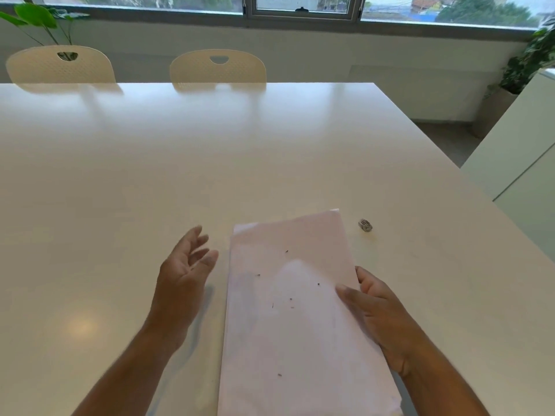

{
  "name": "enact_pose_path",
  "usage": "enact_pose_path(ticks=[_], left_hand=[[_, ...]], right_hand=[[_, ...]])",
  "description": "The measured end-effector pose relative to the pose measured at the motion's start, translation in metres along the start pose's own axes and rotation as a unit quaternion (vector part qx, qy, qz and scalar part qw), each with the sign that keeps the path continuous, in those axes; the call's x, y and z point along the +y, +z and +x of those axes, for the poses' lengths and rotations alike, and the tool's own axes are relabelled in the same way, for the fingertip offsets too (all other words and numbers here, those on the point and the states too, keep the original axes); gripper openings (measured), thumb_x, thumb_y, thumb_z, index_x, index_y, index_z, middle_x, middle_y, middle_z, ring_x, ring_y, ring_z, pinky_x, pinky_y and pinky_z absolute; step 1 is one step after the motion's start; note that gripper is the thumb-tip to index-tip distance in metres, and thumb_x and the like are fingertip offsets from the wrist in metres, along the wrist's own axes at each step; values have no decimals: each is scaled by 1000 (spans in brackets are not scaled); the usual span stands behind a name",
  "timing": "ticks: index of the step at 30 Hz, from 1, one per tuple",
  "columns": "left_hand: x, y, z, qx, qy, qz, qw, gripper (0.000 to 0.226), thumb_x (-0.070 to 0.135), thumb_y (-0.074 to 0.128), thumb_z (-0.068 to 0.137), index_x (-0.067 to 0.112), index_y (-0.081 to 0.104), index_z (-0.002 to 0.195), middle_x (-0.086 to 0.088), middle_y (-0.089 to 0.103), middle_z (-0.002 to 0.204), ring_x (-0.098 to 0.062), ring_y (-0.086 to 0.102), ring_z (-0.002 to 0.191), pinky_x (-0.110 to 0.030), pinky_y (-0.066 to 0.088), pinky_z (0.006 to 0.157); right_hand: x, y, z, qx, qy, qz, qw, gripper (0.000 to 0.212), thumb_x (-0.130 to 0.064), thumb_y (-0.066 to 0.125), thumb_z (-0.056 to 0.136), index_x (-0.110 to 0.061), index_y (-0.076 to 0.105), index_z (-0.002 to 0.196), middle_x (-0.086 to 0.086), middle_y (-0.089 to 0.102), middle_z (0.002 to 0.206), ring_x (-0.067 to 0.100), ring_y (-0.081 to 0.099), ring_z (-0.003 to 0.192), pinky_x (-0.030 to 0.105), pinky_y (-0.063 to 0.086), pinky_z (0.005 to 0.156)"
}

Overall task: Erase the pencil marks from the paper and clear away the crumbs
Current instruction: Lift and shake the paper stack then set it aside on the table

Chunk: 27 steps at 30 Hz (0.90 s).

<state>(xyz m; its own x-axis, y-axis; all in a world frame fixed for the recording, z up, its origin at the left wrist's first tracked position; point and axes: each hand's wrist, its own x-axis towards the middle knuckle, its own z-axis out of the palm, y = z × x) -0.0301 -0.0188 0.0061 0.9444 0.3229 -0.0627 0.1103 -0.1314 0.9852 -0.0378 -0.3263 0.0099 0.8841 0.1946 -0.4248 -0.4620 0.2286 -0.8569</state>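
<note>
The paper (288,325) is pinched at its right edge by the right hand (381,313), thumb laid on top. The left hand (183,274) is held just beside the sheet's left edge, fingers spread and relaxed, nothing gripped. Small dark crumbs (290,299) are scattered over the sheet, which is placed at the near edge of the table (180,160). An eraser (365,225) is seen near the sheet's far right corner, apart from it.

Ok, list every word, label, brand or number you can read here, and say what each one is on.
No readable text in this view.
Paper: no writing legible, only dark crumbs scattered on it.
Small grey eraser on the table right of the paper: dark striped markings, too small and blurred to read.
</note>
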Motion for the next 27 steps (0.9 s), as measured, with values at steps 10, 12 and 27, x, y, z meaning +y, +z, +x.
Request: enact_pose_path(ticks=[10,12,27], left_hand=[[28,11,-27,-157,-208,-223,939,36,20,47,107,8,75,126,-19,77,117,-35,77,102,-41,62,78],[28,14,-23,-151,-189,-176,954,37,5,46,103,11,71,128,-17,77,120,-38,76,104,-46,62,79],[67,34,35,-43,36,-51,997,38,0,47,102,23,66,125,1,80,106,-23,78,93,-36,65,73]], right_hand=[[-21,25,21,20,-50,-13,998,28,-4,53,105,-8,60,133,18,77,120,40,74,109,50,62,90],[-24,31,26,29,-59,-28,997,24,-9,53,107,-12,62,130,13,78,118,36,75,108,49,61,92],[-71,62,75,115,-187,-226,949,14,-16,52,107,-19,64,114,2,76,108,22,73,98,39,61,80]])
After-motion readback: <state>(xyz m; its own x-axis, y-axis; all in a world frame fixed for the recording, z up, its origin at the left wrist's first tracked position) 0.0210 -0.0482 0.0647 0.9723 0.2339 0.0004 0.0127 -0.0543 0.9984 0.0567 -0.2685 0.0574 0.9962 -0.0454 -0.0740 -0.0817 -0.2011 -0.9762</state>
